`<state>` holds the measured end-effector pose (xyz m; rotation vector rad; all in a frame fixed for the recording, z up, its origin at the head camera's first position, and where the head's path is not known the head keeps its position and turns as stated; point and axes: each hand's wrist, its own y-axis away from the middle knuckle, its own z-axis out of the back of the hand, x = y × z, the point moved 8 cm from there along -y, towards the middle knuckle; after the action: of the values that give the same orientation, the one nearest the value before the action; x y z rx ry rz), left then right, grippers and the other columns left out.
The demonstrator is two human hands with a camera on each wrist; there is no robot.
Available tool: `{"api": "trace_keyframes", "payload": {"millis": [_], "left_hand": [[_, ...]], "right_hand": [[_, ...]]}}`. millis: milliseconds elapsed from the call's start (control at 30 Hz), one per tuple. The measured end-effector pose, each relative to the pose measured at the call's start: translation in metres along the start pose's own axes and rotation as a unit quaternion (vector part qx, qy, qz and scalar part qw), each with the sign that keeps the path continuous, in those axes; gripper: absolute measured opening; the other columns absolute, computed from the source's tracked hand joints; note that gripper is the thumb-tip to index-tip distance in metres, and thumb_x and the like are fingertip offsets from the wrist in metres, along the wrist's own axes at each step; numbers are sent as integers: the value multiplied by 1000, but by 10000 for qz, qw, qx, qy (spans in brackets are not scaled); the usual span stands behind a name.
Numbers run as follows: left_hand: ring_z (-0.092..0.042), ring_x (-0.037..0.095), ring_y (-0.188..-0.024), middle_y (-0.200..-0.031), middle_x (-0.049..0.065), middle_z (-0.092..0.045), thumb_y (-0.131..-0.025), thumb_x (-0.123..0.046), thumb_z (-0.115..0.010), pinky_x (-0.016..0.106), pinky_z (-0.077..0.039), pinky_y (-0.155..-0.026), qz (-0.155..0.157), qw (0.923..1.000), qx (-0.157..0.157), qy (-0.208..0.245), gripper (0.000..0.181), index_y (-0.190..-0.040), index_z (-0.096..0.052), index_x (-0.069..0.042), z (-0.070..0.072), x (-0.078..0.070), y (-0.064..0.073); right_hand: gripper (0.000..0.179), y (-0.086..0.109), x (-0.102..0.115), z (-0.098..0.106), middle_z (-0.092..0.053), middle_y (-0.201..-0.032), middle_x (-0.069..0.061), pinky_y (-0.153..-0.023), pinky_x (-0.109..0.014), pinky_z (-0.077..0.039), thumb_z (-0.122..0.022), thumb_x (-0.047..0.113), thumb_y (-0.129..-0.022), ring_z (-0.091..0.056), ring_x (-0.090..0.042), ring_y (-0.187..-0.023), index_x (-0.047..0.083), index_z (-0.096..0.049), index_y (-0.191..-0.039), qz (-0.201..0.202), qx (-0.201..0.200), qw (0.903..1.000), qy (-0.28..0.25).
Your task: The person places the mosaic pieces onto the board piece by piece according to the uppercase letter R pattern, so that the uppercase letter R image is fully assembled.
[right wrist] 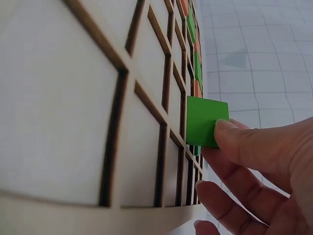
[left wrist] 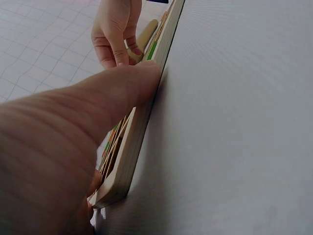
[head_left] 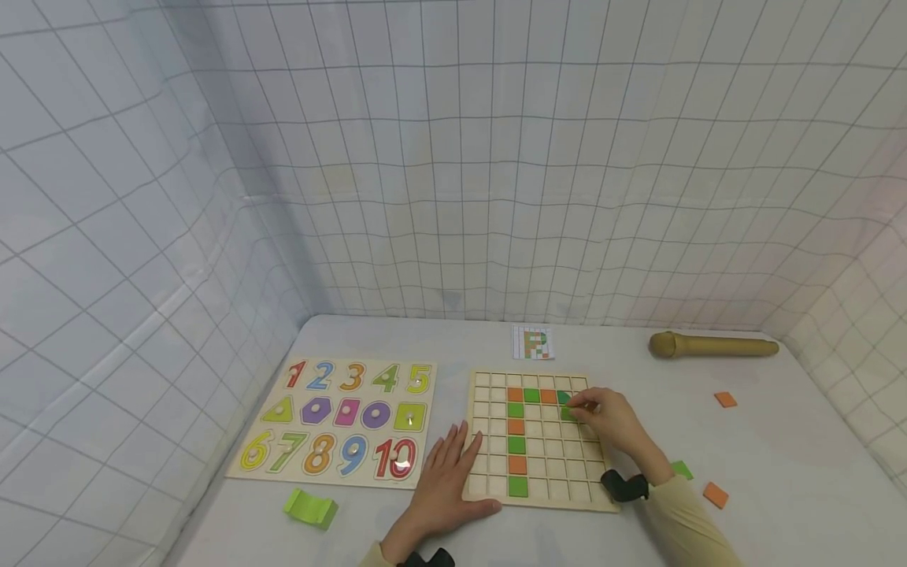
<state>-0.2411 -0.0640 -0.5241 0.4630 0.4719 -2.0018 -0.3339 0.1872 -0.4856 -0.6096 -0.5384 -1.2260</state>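
R hand pinches a green tile btwn thumb & fingers, over the grid board nr its back R corner; can't tell if the tile touches the board. It's just in front of a dk green piece w/ a rounded corner, at the R end of the tile row. That row meets the tile column, six squares alternating orange/green, running toward the board's front edge. L hand has its fingers straight & spread, laid across the board's front L corner, thumb on the front edge (holding no tile).

Elsewhere on the table: number puzzle left of the board; lt green block nr the front L corner; pattern card by the back edge; tan stick, thick rounded head pointing L, nr the back R corner. Toward the R edge lie an orange tile and, closer to the front, a second orange one + a loose green one beside the R forearm.
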Motion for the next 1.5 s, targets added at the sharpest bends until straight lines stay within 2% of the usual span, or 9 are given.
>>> {"api": "trace_keyframes", "payload": {"millis": [233, 600, 1100, 1400, 1500], "left_hand": [[-10, 33, -142, -155, 17, -16, -78, -62, -64, 48, -10, -112, 8, 10000, -13, -35, 96, -148, -32, -6, -1, 2, -1], [-10, 33, -142, -155, 18, -17, -77, -62, -64, 49, -10, -112, -23, 10000, -38, -57, 96, -148, -33, -6, -2, 2, -1], [-10, 32, -142, -155, 17, -16, -78, -63, -62, 49, -10, -112, 1, 10000, 39, 16, 95, -148, -32, -6, -2, 1, 0], [-12, 34, -141, -154, 19, -18, -78, -63, -62, 48, -10, -111, -130, 9997, -195, 51, 95, -147, -33, -4, 0, 0, 0], [-11, 34, -141, -154, 18, -18, -78, -63, -63, 47, -9, -111, -123, 9997, -182, 65, 95, -147, -33, -5, 0, 0, 0]], "right_hand": [[9, -2, 4, -1, -64, -84, 2, -57, -28, -42, -71, 5, -84, -50, -12, -68, 7, -75, -91, 157, 13, 9991, 388], [7, -5, 0, 0, -62, -74, 5, -58, -30, -44, -74, 16, -83, -53, -12, -67, 9, -73, -83, -169, -123, 9979, 605], [4, -7, -1, -4, -58, -73, 5, -58, -30, -43, -73, 12, -84, -51, -13, -67, 11, -70, -81, -221, 17, 9983, 535], [5, -7, 0, -4, -57, -73, 4, -58, -30, -42, -72, 11, -84, -50, -13, -67, 11, -69, -80, -259, 37, 9985, 488], [5, -8, 0, -4, -57, -72, 4, -57, -30, -42, -72, 11, -84, -50, -14, -67, 10, -69, -80, -278, 52, 9984, 487]]}}
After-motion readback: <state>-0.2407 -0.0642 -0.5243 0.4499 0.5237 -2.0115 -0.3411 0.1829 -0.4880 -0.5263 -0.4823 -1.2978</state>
